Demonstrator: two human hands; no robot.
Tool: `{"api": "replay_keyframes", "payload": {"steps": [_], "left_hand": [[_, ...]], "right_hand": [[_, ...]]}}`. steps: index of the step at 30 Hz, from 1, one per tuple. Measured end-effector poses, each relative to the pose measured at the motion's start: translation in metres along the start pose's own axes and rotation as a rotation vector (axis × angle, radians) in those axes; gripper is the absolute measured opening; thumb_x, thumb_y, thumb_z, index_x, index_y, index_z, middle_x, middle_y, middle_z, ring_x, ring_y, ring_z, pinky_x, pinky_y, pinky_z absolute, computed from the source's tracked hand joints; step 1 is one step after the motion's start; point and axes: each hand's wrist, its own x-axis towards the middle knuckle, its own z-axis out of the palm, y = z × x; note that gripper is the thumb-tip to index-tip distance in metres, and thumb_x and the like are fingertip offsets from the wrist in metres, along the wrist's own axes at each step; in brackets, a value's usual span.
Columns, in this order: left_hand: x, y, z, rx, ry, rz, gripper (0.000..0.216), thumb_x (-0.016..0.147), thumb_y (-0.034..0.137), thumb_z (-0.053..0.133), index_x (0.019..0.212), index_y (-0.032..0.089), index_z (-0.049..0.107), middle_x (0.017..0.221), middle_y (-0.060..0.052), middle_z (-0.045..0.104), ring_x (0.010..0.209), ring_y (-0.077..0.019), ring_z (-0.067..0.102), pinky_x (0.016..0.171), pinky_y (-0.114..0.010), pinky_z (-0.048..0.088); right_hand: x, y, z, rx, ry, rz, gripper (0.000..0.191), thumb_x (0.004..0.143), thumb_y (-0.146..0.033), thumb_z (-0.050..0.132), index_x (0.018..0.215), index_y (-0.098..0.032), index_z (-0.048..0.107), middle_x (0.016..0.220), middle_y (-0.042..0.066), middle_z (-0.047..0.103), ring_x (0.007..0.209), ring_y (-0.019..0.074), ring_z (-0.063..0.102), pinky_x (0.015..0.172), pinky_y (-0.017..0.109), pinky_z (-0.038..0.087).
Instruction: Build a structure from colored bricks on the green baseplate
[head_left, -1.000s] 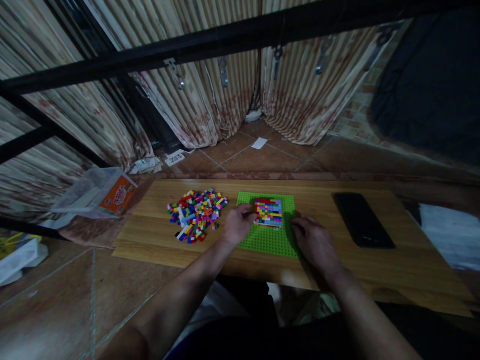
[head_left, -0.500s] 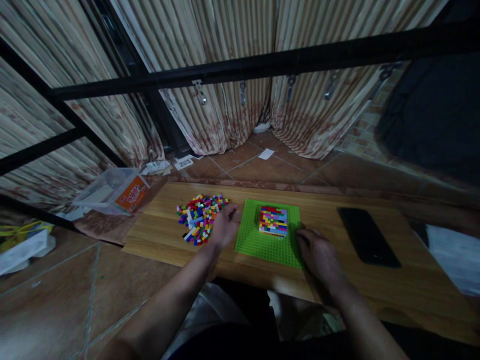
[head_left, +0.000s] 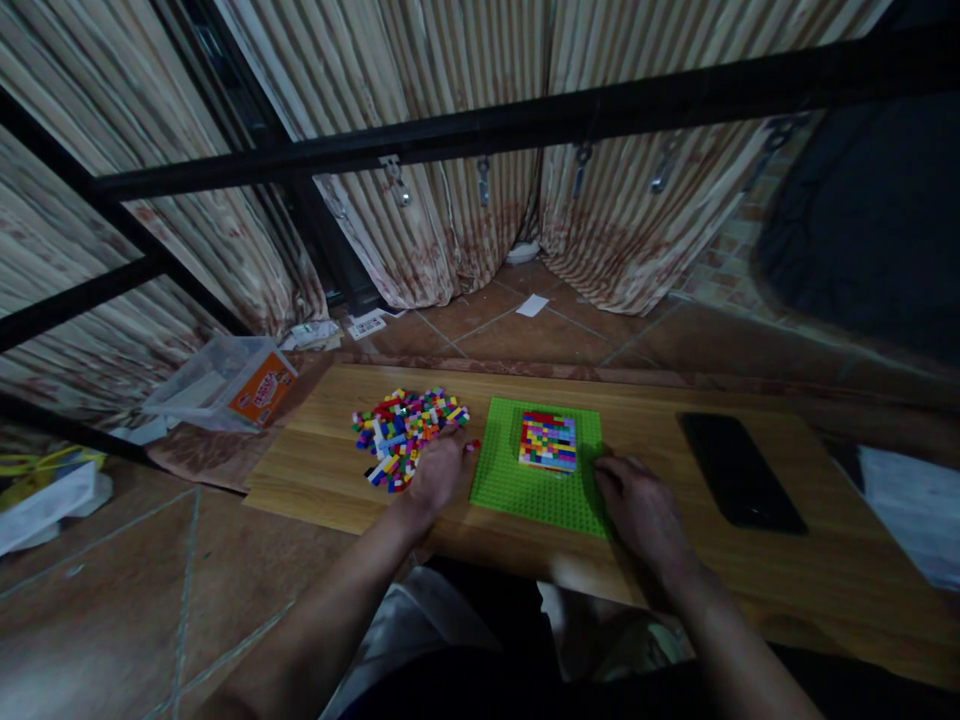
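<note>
My right hand (head_left: 637, 500) is nearest, resting toward the near edge of the wooden table (head_left: 300, 480), its fingers curled in with the thumb close to them at the right edge of the green baseplate (head_left: 517, 495). I can't tell whether they press on that edge or have hold of anything. My left hand (head_left: 439, 470) sits a little farther in, fingers bent down at the right side of the loose brick pile (head_left: 394, 435); whether a brick is pinched there is hidden. A small red brick (head_left: 472, 446) shows just beside those fingertips, short of the baseplate's left edge.

The baseplate is a thin, studded plastic square. On it, toward its far edge, stands a brick block (head_left: 548, 440), squarish and flat-topped, its short strips of red, yellow, blue and lilac packed tight. I judge that much as put together; bare studs surround it, and the pile, a jumble of glossy little oblongs, is unjoined.

Near the table's right end lies a smooth black slab (head_left: 739, 470) with rounded corners. Past the far left corner stands a clear plastic tub (head_left: 187, 395) with an orange label (head_left: 262, 390). Farther off, striped curtains (head_left: 465, 235) hang in soft folds behind a dark rail (head_left: 480, 137).
</note>
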Motion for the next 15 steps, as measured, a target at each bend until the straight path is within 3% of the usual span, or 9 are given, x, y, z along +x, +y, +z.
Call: {"api": "replay_keyframes", "payload": {"steps": [8,15], "left_hand": [[0.0,-0.003,0.003,-0.023,-0.003,0.03,0.019,0.087,0.013,0.048,0.081,0.017,0.066,0.083,-0.006,0.069,0.073,-0.0163,0.063,0.07,-0.026,0.047],[-0.006,0.022,0.013,-0.409,-0.022,0.075,0.012,0.084,0.018,0.054,0.084,0.017,0.066,0.074,-0.002,0.068,0.067,-0.0136,0.064,0.062,-0.022,0.047]], "right_hand": [[0.001,0.0,0.0,0.004,-0.015,0.025,0.025,0.09,-0.026,0.044,0.095,-0.018,0.067,0.092,0.009,0.066,0.081,0.0221,0.064,0.075,0.034,0.05],[0.0,0.001,0.001,0.012,-0.006,0.022,0.025,0.091,-0.025,0.043,0.094,-0.018,0.067,0.094,0.009,0.066,0.081,0.0216,0.064,0.076,0.034,0.05]]}}
